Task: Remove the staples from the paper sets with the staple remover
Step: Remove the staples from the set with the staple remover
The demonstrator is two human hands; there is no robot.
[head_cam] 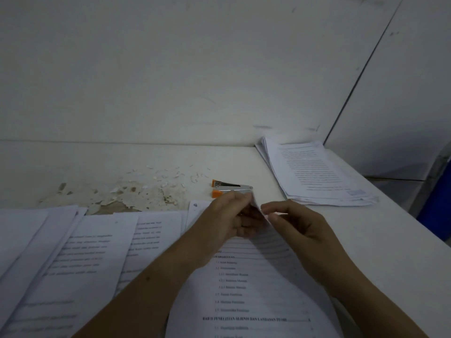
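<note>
Paper set (256, 289): top corner lifted, pinched by left hand (235, 215) & right hand (295, 223), hands close together. Staple remover (231, 189): lies on table (268, 167) just beyond left hand.

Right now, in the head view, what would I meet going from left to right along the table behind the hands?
First the peeled patch → staple remover → paper stack → blue object past the table edge.

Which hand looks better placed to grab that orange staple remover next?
Probably the left hand: the staple remover lies just beyond its fingertips, while the right hand sits farther off, pinching a corner of the paper set.
</note>
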